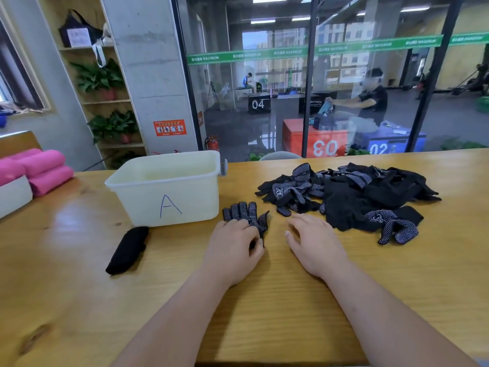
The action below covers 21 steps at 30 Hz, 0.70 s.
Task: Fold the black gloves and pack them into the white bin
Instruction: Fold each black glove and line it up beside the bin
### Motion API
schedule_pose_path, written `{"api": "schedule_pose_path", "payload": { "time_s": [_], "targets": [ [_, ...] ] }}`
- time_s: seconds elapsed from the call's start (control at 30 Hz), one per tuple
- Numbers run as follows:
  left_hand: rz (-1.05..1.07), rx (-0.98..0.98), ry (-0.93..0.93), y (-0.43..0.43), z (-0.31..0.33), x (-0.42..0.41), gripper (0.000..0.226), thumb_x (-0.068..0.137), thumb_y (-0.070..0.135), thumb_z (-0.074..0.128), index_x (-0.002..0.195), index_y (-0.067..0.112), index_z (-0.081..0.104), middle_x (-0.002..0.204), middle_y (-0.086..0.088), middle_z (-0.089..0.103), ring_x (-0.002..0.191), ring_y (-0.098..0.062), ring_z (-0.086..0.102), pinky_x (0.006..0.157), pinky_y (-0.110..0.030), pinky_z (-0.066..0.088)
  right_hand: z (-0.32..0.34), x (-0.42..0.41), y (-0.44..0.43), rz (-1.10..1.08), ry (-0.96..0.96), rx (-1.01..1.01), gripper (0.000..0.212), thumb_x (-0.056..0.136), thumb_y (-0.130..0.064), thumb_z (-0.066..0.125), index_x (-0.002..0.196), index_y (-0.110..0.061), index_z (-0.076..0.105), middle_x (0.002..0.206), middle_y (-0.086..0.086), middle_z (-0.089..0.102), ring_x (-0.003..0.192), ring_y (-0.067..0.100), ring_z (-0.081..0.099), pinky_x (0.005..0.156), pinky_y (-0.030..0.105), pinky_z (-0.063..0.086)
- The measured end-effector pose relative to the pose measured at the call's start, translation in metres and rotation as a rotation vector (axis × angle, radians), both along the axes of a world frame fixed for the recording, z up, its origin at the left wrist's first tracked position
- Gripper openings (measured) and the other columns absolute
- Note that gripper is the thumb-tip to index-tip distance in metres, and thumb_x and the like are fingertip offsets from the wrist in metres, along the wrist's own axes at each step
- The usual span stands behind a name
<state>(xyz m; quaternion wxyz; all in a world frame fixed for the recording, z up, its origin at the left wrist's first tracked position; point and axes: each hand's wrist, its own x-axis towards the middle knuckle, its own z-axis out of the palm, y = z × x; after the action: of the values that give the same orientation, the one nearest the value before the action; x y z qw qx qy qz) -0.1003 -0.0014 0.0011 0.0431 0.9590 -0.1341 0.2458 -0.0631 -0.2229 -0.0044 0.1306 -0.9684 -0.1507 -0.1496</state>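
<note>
**One glove laid out beside the bin, the pile waiting at the right**

At the far left of the wooden surface (277, 308), three pink rolls (42, 168) lie stacked next to a low white box (13, 197) that the frame edge cuts off.

Further in, a rolled black bundle (127, 250) lies on the wood just in front of the white bin's near left corner. Whether the two touch cannot be told.

The white bin (185, 192) stands upright with a blue letter A handwritten on its front wall. No gloves show in the part of the inside that can be seen.

Just right of the bin, a dotted glove (244, 214) lies flat, white-dotted side up, its fingers pointing away from the person. The left hand (232, 247) rests on the glove's cuff end. Its grip is closed there, with black fabric pinched between thumb and curled fingers.

The right hand (315, 242) lies palm down on the wood, apart from the left hand. Its grip is loose, the fingers relaxed and holding nothing. It sits just beside the near edge of the pile of gloves (357, 194).

That pile is a loose heap of black gloves spread across the right side of the surface, well apart from the bin. Some gloves show dotted palms and others their plain backs.
</note>
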Motion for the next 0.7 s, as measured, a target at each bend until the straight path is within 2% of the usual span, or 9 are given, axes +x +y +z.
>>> {"api": "schedule_pose_path", "payload": {
  "time_s": [0.07,0.1,0.17,0.23,0.33,0.47,0.57,0.63,0.7],
  "targets": [
    [-0.030,-0.105,-0.035,0.002,-0.006,-0.002,0.027,0.101,0.044,0.049,0.112,0.030,0.070,0.104,0.013,0.058,0.104,-0.014,0.055,0.092,-0.032,0.042,0.001,-0.001,0.001,0.022,0.004,-0.005,0.051,0.108,-0.051,0.038,0.153,-0.030,0.050,0.164,-0.011,0.041,0.153,0.012,0.032,0.125,0.038,0.023],
    [-0.041,-0.138,-0.020,0.003,-0.007,-0.002,0.031,0.102,0.044,0.051,0.124,0.030,0.068,0.115,0.011,0.057,0.114,-0.014,0.052,0.097,-0.033,0.043,0.001,0.000,0.001,0.043,0.018,-0.023,0.053,0.108,-0.054,0.035,0.156,-0.032,0.046,0.167,-0.012,0.036,0.155,0.012,0.027,0.127,0.039,0.022],
    [-0.042,-0.147,0.122,0.003,-0.008,0.000,0.049,0.106,0.050,0.046,0.150,0.031,0.055,0.150,0.009,0.049,0.143,-0.015,0.038,0.116,-0.037,0.038,-0.001,0.004,0.002,0.084,0.065,-0.085,0.060,0.108,-0.061,0.024,0.162,-0.035,0.034,0.173,-0.014,0.020,0.161,0.013,0.011,0.130,0.043,0.015],
    [-0.031,-0.131,0.293,0.003,-0.007,0.004,0.059,0.109,0.057,0.036,0.163,0.032,0.040,0.170,0.011,0.031,0.159,-0.015,0.020,0.128,-0.040,0.024,-0.003,0.008,0.003,0.100,0.124,-0.127,0.067,0.106,-0.067,0.014,0.165,-0.037,0.024,0.175,-0.015,0.009,0.162,0.015,-0.002,0.131,0.048,0.008],
    [-0.024,-0.101,0.356,0.002,-0.009,0.007,0.062,0.109,0.061,0.031,0.165,0.033,0.035,0.173,0.012,0.025,0.162,-0.015,0.014,0.131,-0.041,0.017,-0.004,0.010,0.002,0.096,0.150,-0.145,0.068,0.106,-0.067,0.012,0.166,-0.035,0.023,0.174,-0.014,0.013,0.162,0.016,-0.002,0.131,0.049,0.006],
    [-0.034,-0.088,0.337,0.004,-0.011,0.008,0.059,0.109,0.061,0.030,0.164,0.039,0.034,0.173,0.013,0.027,0.162,-0.017,0.015,0.131,-0.043,0.018,-0.001,0.004,0.003,0.061,0.054,-0.105,0.056,0.108,-0.056,0.025,0.158,-0.035,0.040,0.167,-0.013,0.033,0.159,0.015,0.015,0.130,0.045,0.011],
    [-0.068,-0.090,0.362,0.005,-0.012,0.009,0.057,0.110,0.062,0.028,0.163,0.044,0.034,0.174,0.016,0.023,0.163,-0.015,0.011,0.131,-0.044,0.014,0.000,0.001,0.001,-0.170,-0.030,-0.117,0.058,0.107,-0.054,0.028,0.159,-0.032,0.038,0.170,0.000,0.030,0.159,0.023,0.016,0.131,0.047,0.009],
    [-0.085,-0.088,0.375,0.005,-0.011,0.010,0.057,0.110,0.063,0.027,0.163,0.045,0.034,0.174,0.017,0.020,0.163,-0.013,0.007,0.132,-0.043,0.009,-0.001,0.002,-0.004,-0.315,0.060,-0.112,0.064,0.107,-0.057,0.021,0.163,-0.028,0.031,0.173,0.010,0.022,0.161,0.029,0.012,0.131,0.051,0.004],
    [-0.098,-0.079,0.353,0.006,-0.012,0.011,0.058,0.109,0.064,0.025,0.162,0.044,0.035,0.174,0.017,0.020,0.163,-0.011,0.005,0.133,-0.043,0.006,-0.003,0.002,-0.007,-0.349,0.137,-0.106,0.066,0.107,-0.058,0.015,0.160,-0.026,0.036,0.169,0.012,0.031,0.158,0.029,0.021,0.130,0.053,0.004]
  ]
}}
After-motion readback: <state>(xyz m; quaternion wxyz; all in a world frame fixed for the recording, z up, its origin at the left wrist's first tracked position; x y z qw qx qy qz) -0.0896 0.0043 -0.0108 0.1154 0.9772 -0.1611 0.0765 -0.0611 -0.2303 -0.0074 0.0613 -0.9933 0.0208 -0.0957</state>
